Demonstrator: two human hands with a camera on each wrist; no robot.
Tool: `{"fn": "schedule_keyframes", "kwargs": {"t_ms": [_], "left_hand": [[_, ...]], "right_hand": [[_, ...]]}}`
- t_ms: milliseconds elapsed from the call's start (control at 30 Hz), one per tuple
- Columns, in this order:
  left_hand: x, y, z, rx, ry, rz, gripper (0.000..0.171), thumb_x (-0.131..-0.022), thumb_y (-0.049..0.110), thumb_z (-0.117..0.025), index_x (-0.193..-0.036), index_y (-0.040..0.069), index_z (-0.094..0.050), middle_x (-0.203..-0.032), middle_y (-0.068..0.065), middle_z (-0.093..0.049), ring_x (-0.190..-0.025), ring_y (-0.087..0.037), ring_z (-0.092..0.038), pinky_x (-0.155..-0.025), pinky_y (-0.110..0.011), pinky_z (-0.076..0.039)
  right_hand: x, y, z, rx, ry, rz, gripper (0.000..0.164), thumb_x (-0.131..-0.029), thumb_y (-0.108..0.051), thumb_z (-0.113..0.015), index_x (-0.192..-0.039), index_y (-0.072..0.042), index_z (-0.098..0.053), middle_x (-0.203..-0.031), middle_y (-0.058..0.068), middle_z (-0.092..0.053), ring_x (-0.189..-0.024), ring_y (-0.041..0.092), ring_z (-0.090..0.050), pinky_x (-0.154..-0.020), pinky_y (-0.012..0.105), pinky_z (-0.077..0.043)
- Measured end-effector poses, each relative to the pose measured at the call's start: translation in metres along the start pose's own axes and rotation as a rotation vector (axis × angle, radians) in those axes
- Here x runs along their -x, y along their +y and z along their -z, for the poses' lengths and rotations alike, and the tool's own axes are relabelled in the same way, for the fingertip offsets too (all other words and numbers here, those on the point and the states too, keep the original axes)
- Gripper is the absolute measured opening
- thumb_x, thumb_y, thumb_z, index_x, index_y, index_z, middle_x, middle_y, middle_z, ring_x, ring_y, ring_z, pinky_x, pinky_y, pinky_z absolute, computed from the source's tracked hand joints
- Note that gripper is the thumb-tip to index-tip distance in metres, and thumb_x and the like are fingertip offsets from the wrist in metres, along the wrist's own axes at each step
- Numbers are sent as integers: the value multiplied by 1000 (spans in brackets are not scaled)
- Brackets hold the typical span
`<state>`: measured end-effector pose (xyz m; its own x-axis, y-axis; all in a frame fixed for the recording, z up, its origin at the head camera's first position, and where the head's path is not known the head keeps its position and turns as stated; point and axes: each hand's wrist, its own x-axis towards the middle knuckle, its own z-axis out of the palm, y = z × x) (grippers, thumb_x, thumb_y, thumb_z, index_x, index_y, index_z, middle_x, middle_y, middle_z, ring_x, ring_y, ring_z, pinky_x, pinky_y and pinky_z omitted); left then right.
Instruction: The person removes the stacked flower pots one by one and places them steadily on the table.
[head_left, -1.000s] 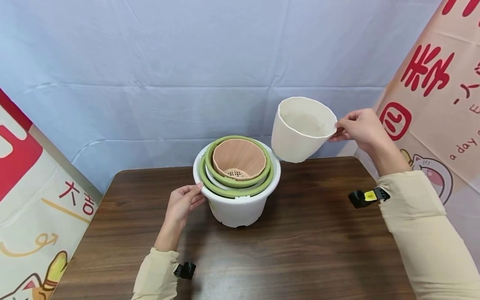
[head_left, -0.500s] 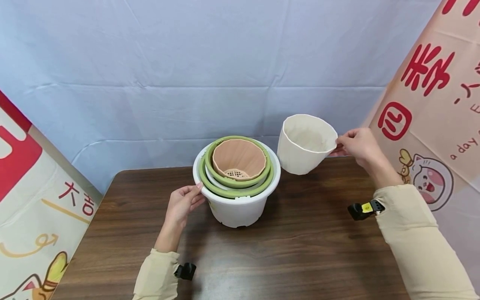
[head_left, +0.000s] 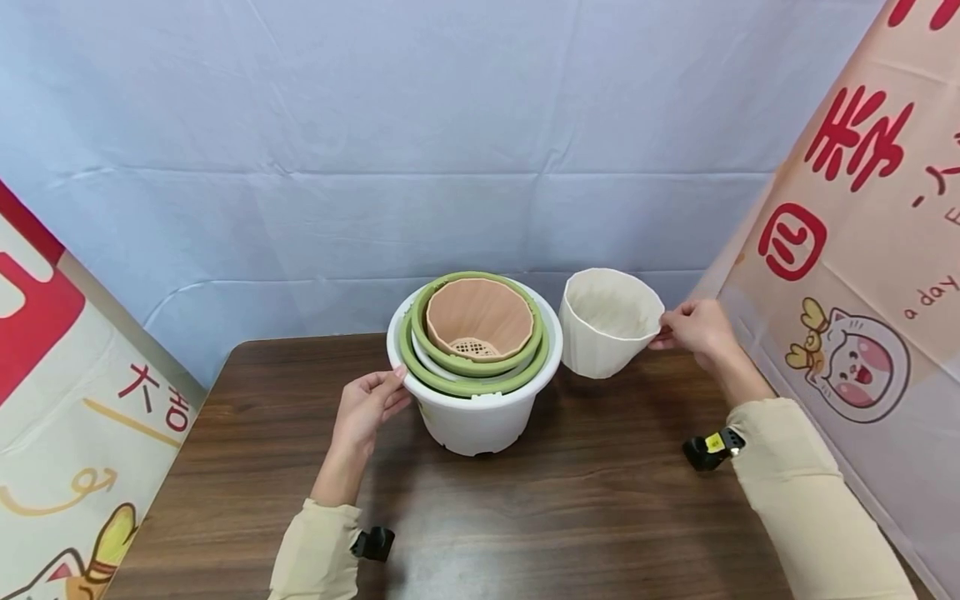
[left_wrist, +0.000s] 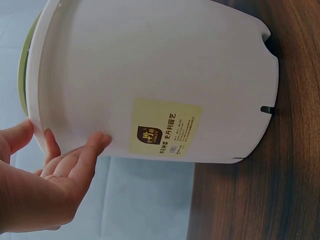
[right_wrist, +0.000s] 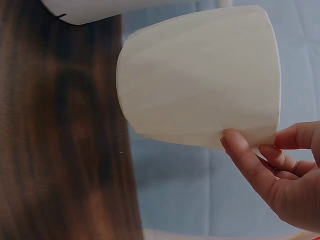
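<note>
My left hand (head_left: 365, 410) pinches the rim of a large white flower pot (head_left: 474, 427) standing on the table. Nested inside are green-rimmed pots (head_left: 480, 387) and an innermost terracotta-coloured pot (head_left: 483, 310) with a grid of drain holes. In the left wrist view the thumb lies at the rim, and the fingers touch the outer wall beside a pale yellow label (left_wrist: 165, 128). My right hand (head_left: 699, 331) pinches the rim of a cream faceted flower pot (head_left: 600, 354), just right of the stack. Its mouth faces up, and its base is low over the table's back edge.
The dark wooden table (head_left: 600, 500) ends at a pale blue cloth backdrop (head_left: 360, 208). Printed cloths hang at the left (head_left: 67, 417) and right (head_left: 847, 250). Each wrist wears a black camera, one at the left sleeve (head_left: 315, 542).
My right hand has lowered the cream pot from above the back of the table down beside the stack. The left hand and nested pots stay where they were.
</note>
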<state>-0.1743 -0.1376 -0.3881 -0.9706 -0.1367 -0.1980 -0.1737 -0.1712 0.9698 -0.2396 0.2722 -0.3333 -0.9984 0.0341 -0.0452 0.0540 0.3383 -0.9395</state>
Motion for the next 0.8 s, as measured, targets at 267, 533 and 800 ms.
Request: {"fn": "schedule_keyframes", "kwargs": {"t_ms": [267, 533, 800], "left_hand": [[1, 0, 0, 6, 4, -4, 23, -90, 13, -58, -97, -9, -54, -78, -2, -63, -74, -10, -64, -79, -34, -53], [0, 0, 0, 0, 4, -5, 23, -90, 11, -58, -99, -10, -54, -79, -2, -64, -75, -11, -64, -80, -35, -52], [2, 1, -1, 5, -4, -11, 26, -90, 13, -59, -100, -11, -53, -78, -1, -63, -73, -8, -64, -81, -35, -52]], "right_hand": [[1, 29, -14, 118, 48, -46, 20, -85, 3, -42, -74, 16, -53, -64, 16, -62, -54, 19, -64, -54, 26, -55], [2, 43, -25, 95, 23, -86, 18, -86, 5, -42, -77, 16, -52, -63, 14, -63, -53, 17, -64, -54, 27, -55], [-1, 48, -34, 110, 22, -100, 18, -87, 4, -42, -80, 18, -51, -73, 26, -62, -53, 14, -63, -55, 26, -55]]}}
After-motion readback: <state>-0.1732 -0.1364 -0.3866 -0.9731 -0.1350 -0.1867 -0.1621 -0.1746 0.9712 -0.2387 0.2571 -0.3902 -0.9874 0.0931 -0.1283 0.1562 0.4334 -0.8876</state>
